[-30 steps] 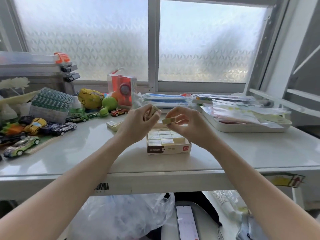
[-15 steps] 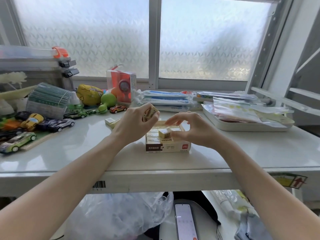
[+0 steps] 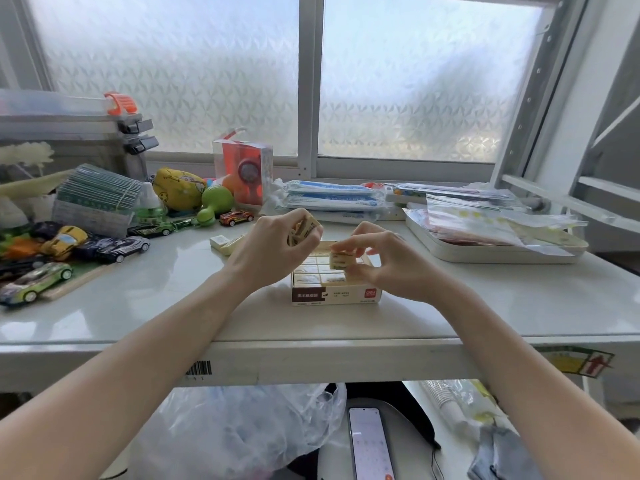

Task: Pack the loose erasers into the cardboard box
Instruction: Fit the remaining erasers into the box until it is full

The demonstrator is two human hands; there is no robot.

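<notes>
Right now the cardboard box (image 3: 336, 295) sits open on the white counter (image 3: 180, 299), near its front edge, with rows of erasers already lying flat inside. Directly above the box the right hand (image 3: 388, 265) pinches one eraser (image 3: 341, 260) between thumb and fingers — the fingers closed on it, the piece held just over the packed rows. Left of the box, and slightly raised, the left hand (image 3: 277, 251) is curled shut around several loose erasers (image 3: 304, 228), their pale ends showing past the thumb. Behind the box on its left, two more erasers (image 3: 225, 243) lie on the counter. Further left of the box stands a row of toy cars (image 3: 114, 249); to its right, a white tray (image 3: 485, 249) — heaped with plastic packets.
</notes>
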